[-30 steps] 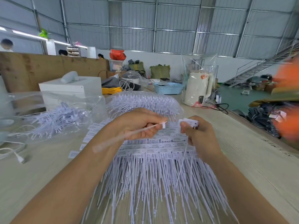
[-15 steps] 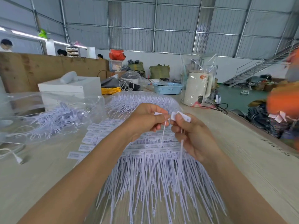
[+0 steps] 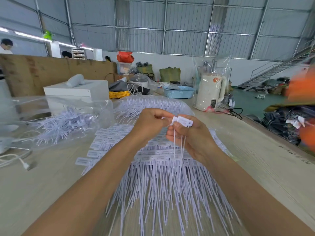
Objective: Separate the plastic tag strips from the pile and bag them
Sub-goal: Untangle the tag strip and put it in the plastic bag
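while the left hand [image 3: 153, 123] pinches one, the right hand [image 3: 190, 138] grips tag strips [image 3: 183, 120].

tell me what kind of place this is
Probably a factory or warehouse packing floor: a corrugated metal roof, a long worktable heaped with white plastic tag strips, and a clear bag of separated ones.

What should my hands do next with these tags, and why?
Probably tuck the tag the left hand pinches in with those the right hand holds; their heads already meet, tails hanging over the pile.
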The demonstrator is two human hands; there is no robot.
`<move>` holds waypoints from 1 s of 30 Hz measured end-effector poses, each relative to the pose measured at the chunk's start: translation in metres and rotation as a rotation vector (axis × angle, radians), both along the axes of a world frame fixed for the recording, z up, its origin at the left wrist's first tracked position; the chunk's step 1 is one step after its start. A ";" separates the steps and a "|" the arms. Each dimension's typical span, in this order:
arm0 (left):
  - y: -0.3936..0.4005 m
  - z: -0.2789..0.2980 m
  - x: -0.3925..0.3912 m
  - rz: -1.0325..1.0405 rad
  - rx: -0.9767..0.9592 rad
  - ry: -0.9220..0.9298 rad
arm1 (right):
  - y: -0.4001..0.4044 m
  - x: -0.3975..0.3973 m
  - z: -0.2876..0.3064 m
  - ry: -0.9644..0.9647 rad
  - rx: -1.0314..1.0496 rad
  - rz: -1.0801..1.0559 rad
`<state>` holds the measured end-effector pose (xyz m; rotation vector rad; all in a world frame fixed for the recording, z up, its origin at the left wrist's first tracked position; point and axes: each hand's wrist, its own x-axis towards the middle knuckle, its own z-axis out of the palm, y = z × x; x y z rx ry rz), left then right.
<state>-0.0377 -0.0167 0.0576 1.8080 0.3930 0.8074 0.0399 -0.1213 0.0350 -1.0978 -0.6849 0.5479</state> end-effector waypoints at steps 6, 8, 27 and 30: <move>-0.015 -0.010 -0.019 -0.241 -0.302 0.196 | 0.030 -0.011 0.004 0.138 0.074 -0.182; -0.018 -0.019 -0.029 -0.268 -0.289 0.196 | 0.041 -0.017 0.003 0.119 0.122 -0.241; 0.073 -0.011 -0.139 0.193 -0.540 -0.098 | 0.111 -0.080 -0.006 -0.247 -0.100 0.107; 0.123 -0.012 -0.165 0.417 -0.429 -0.003 | 0.116 -0.080 -0.017 -0.334 -0.209 0.121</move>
